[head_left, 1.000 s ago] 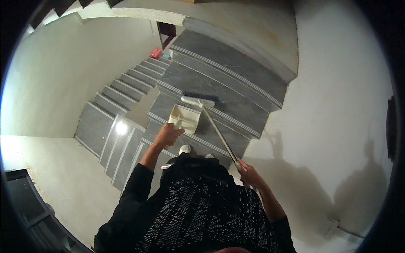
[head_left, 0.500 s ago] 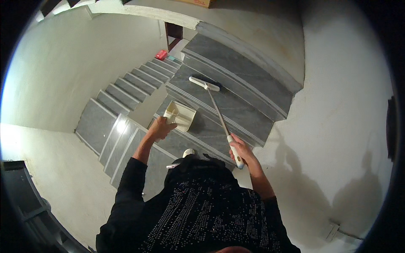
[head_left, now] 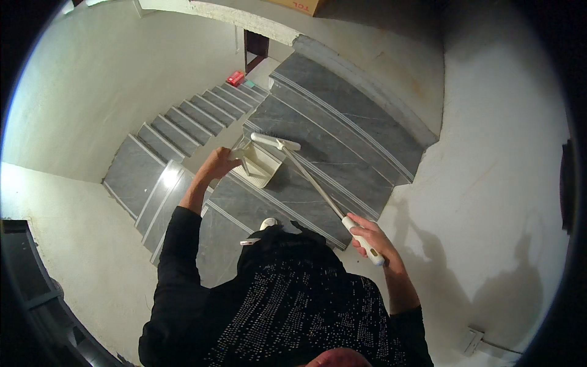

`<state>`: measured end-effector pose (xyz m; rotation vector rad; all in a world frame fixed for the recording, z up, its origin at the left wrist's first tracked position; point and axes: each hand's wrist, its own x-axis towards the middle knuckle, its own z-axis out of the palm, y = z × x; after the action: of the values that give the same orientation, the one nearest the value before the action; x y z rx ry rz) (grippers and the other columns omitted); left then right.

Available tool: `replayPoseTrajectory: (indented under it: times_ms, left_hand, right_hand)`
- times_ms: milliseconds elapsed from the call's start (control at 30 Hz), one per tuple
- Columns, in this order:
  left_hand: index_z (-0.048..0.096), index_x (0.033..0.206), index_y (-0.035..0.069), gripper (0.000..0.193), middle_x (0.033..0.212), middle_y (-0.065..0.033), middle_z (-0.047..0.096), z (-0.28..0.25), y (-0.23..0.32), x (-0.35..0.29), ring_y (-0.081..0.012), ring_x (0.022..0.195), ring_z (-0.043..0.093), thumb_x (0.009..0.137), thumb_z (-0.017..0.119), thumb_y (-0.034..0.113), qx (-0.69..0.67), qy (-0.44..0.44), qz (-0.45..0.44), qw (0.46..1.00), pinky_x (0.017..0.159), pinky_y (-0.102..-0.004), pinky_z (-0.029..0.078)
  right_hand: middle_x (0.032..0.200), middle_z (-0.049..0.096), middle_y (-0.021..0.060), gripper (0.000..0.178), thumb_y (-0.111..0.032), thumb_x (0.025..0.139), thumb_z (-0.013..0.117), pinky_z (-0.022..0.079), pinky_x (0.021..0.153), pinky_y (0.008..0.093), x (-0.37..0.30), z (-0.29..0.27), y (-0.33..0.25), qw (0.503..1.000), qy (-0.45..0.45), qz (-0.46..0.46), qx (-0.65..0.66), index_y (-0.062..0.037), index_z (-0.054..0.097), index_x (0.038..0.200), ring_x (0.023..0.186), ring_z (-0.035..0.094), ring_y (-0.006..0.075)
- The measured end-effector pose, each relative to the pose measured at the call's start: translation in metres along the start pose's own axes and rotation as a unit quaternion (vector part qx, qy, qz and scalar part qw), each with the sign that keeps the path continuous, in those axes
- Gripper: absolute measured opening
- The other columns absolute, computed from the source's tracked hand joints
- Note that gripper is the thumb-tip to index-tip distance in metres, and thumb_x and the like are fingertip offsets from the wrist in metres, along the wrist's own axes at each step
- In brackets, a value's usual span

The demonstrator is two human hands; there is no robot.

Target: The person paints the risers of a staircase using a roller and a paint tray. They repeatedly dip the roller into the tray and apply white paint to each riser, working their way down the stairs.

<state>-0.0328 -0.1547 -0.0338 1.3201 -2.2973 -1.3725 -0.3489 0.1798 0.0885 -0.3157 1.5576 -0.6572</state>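
My left hand (head_left: pixel 219 164) is closed round the handle of a cream dustpan (head_left: pixel 266 168), which rests on a grey stair tread with its open side facing right and up the steps. My right hand (head_left: pixel 369 235) grips the white handle end of a long broom (head_left: pixel 313 185) with a metal pole. The broom's white head (head_left: pixel 275 142) lies at the tread edge just above the dustpan, its dark bristles turned away from me. Whether the bristles touch the step cannot be made out. No dirt shows clearly in the pan.
Grey stairs (head_left: pixel 342 131) with pale edge strips rise to the upper right, beside a white wall (head_left: pixel 489 153). Another flight (head_left: pixel 192 116) runs at the left, with a red box (head_left: pixel 235 78) at its far end. A cardboard box (head_left: pixel 299 6) sits at the top. My shoe (head_left: pixel 269 223) stands below the dustpan.
The broom head has come down and left, from the higher step to beside the dustpan. My right hand has moved down and right; my left hand has shifted slightly up and left.
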Motion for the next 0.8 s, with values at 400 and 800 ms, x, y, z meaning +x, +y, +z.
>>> replayPoseTrajectory:
  times_ms: [400,800]
  left_hand:
    - [0.064,0.090,-0.002,0.032,0.055,-0.0032,0.052,-0.032,-0.006,0.024,-0.0132,0.045,0.052,0.083,0.070,0.028,0.018,0.023,-0.011,1.000,0.040,-0.0316,0.041]
    - [0.066,0.098,-0.006,0.040,0.071,-0.0163,0.064,-0.046,-0.031,0.036,-0.0236,0.063,0.064,0.078,0.073,0.027,0.061,0.016,-0.065,0.996,0.057,-0.0400,0.051]
  right_hand:
    - [0.070,0.054,0.0074,0.067,-0.017,0.094,0.049,0.047,0.043,0.0319,0.152,0.072,-0.036,0.995,-0.021,-0.033,-0.092,-0.0156,0.019,0.154,0.049,0.053,0.0157]
    - [0.066,0.053,0.0040,0.058,-0.019,0.094,0.053,0.040,0.038,0.0261,0.027,0.038,-0.037,1.000,-0.019,-0.019,-0.015,-0.0130,0.035,0.149,0.046,0.049,0.0107]
